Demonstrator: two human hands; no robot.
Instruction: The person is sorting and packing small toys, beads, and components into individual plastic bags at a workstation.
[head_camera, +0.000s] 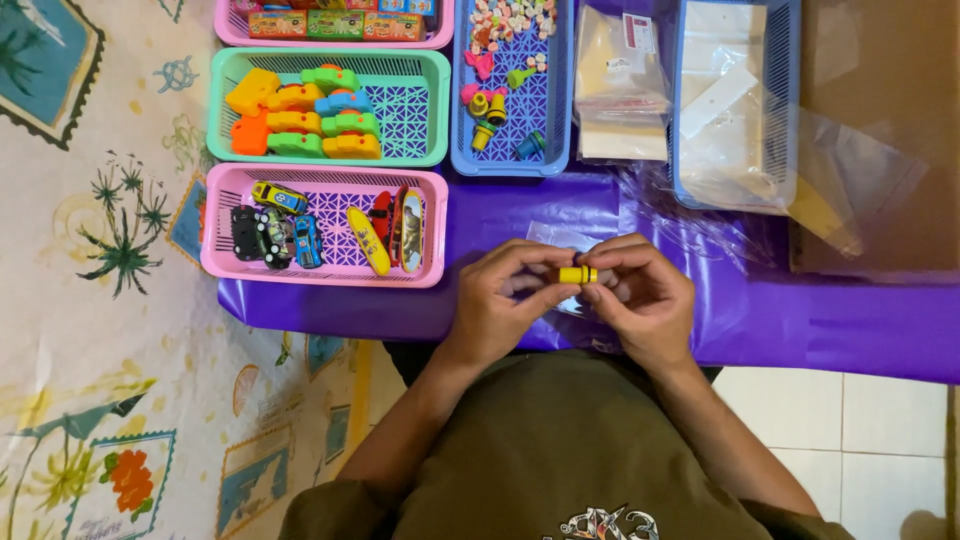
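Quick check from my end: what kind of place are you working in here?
Probably a home packing spot for small toys. Baskets of toy cars and plastic pieces sit on a purple-covered table, with clear bags in a blue basket. Both hands hold a small yellow piece.

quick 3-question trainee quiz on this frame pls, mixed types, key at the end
1. True or false: the small yellow cylinder is pinched between the fingers of both the left hand and the right hand.
2. Which basket holds the toy cars? A) the green basket B) the pink basket C) the blue basket
3. Fill in: the hands work above a ______ table cover.

Key: 1 true. 2 B; the pink basket nearest the left hand holds the toy cars and small skateboards. 3 purple.
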